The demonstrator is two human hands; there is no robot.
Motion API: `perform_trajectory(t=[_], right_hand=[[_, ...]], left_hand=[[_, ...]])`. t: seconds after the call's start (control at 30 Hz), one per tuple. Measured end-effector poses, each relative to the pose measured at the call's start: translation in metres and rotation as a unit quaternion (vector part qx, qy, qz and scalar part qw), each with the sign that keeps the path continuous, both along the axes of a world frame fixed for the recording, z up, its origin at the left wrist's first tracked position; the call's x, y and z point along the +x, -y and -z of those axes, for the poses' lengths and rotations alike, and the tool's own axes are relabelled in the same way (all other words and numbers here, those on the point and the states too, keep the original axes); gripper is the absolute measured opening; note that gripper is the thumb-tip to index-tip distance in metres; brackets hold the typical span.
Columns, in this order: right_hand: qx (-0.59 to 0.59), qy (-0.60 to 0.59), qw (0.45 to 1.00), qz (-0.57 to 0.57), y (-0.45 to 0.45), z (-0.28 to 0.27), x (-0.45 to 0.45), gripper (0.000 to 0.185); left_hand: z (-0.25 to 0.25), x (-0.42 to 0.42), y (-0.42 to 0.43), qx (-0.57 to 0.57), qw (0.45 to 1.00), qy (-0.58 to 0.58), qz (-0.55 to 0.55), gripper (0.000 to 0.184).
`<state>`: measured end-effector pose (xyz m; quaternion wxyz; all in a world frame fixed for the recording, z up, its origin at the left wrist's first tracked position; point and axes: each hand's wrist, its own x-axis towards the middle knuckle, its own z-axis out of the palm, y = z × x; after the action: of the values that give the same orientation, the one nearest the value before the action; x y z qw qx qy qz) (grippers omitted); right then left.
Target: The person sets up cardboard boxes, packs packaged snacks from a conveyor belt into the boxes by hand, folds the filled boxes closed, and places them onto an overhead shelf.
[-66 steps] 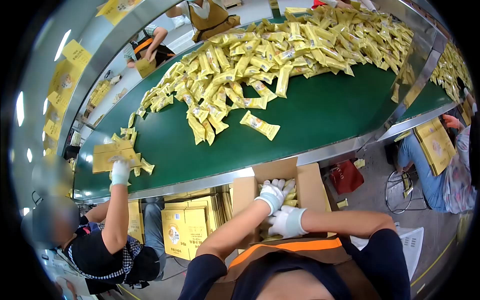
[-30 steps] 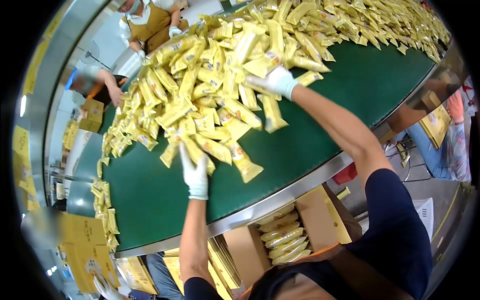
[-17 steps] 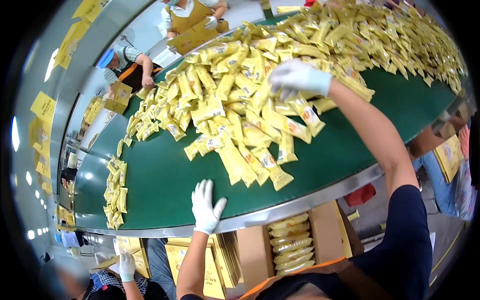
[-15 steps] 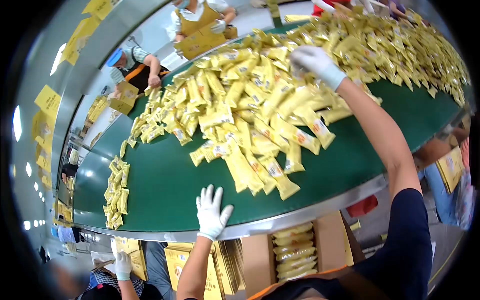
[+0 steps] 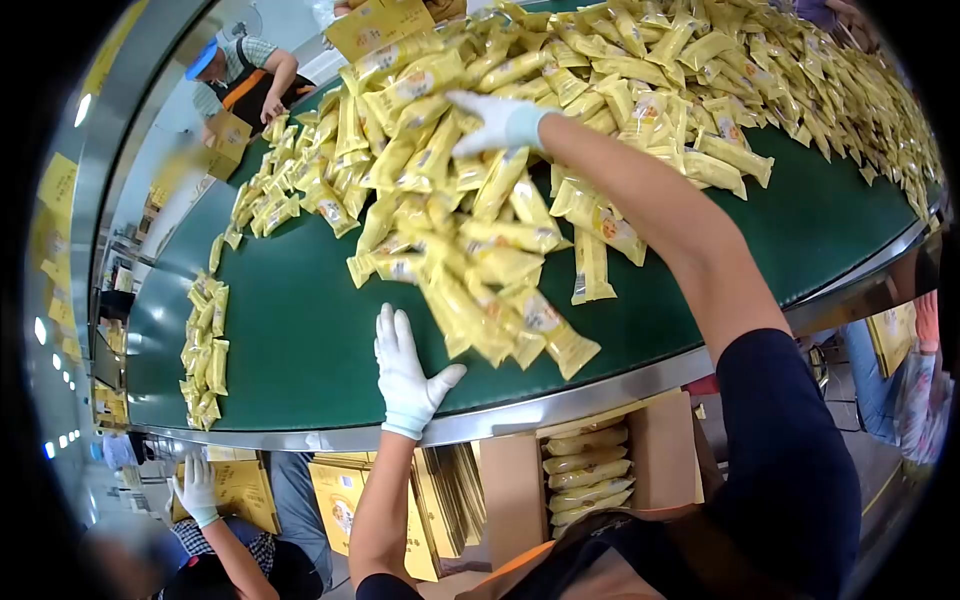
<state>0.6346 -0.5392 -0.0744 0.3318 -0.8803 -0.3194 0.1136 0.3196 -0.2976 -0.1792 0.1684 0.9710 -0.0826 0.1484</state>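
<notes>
Yellow plastic-wrapped packets (image 5: 510, 237) lie heaped on a green conveyor belt (image 5: 290, 330). My right hand (image 5: 497, 122), in a white glove, reaches over the middle of the heap with fingers and thumb apart. Its fingertips are against or just above the packets; which one I cannot tell. My left hand (image 5: 408, 378), also gloved, lies flat at the belt's near edge, fingers stretched out and holding nothing. Just to its right, several packets at the heap's near end point towards me.
An open cardboard box (image 5: 665, 452) holding a row of packets stands below the metal rim (image 5: 570, 405). Beside it are flat yellow cartons (image 5: 335, 508). A smaller packet cluster (image 5: 217, 365) lies at left. Co-workers' hands show at bottom left (image 5: 198, 490) and across the belt (image 5: 272, 105).
My right hand has moved left across the heap, and packets under it have shifted left and bunched together. My left hand stays flat by the rim. The view has shifted.
</notes>
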Motion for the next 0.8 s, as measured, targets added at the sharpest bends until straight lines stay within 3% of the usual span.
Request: perform_trajectory(t=[0.03,0.1,0.17,0.23,0.27,0.3,0.4,0.43,0.47,0.5,0.53,0.57,0.6,0.7,0.77,0.8], right_hand=[[0.038,-0.059,0.997,-0.021,-0.001,-0.002,-0.018,0.109],[0.105,-0.001,0.992,-0.064,-0.018,0.035,-0.031,0.103],[-0.049,0.031,0.997,-0.048,-0.053,0.059,-0.059,0.095],[0.027,0.115,0.991,-0.068,-0.072,0.062,-0.076,0.086],[0.042,0.003,0.994,-0.101,-0.072,0.06,-0.074,0.084],[0.052,0.095,0.983,-0.148,-0.076,0.057,-0.074,0.081],[-0.015,0.132,0.965,-0.227,-0.057,0.034,-0.061,0.07],[-0.022,0.061,0.986,-0.154,-0.041,0.003,-0.065,0.062],[0.095,-0.066,0.991,-0.071,-0.021,-0.021,-0.069,0.053],[0.181,-0.039,0.982,0.033,-0.014,-0.009,-0.042,0.045],[0.18,0.167,0.961,0.126,0.005,-0.019,-0.033,0.049],[0.195,0.223,0.939,0.174,0.017,-0.009,0.002,0.053],[0.19,0.232,0.936,0.186,0.025,0.004,0.035,0.064],[0.252,0.053,0.946,0.197,-0.016,0.016,0.055,0.092],[-0.015,0.076,0.994,0.076,-0.072,0.008,0.038,0.101],[-0.06,0.114,0.991,0.046,-0.112,0.018,0.026,0.107]], left_hand=[[-0.001,0.0,0.001,0.007,1.0,-0.006,-0.006,0.121],[0.005,0.001,0.002,-0.015,0.999,0.034,-0.013,0.128],[0.009,0.002,0.0,-0.036,0.998,0.05,-0.026,0.133],[0.011,0.0,-0.001,-0.026,0.997,0.068,-0.038,0.134],[0.013,0.0,-0.001,-0.026,0.997,0.071,-0.033,0.132],[0.011,-0.001,0.001,-0.044,0.996,0.068,-0.035,0.131],[0.011,0.0,-0.003,-0.037,0.997,0.069,-0.023,0.132],[0.01,-0.001,-0.004,-0.037,0.997,0.067,-0.019,0.132],[0.009,-0.002,-0.002,-0.039,0.997,0.065,-0.016,0.133],[0.005,-0.002,0.001,-0.03,0.997,0.067,-0.011,0.131],[0.0,-0.004,0.005,-0.047,0.998,0.042,-0.023,0.131],[-0.002,-0.003,0.007,-0.062,0.997,0.02,-0.033,0.131],[0.0,-0.001,0.006,-0.072,0.996,0.044,-0.021,0.131],[0.0,-0.003,0.001,-0.147,0.988,0.041,0.001,0.135],[0.006,-0.001,-0.004,-0.164,0.985,0.055,0.002,0.136],[0.005,0.001,-0.004,-0.148,0.987,0.06,0.006,0.136]])
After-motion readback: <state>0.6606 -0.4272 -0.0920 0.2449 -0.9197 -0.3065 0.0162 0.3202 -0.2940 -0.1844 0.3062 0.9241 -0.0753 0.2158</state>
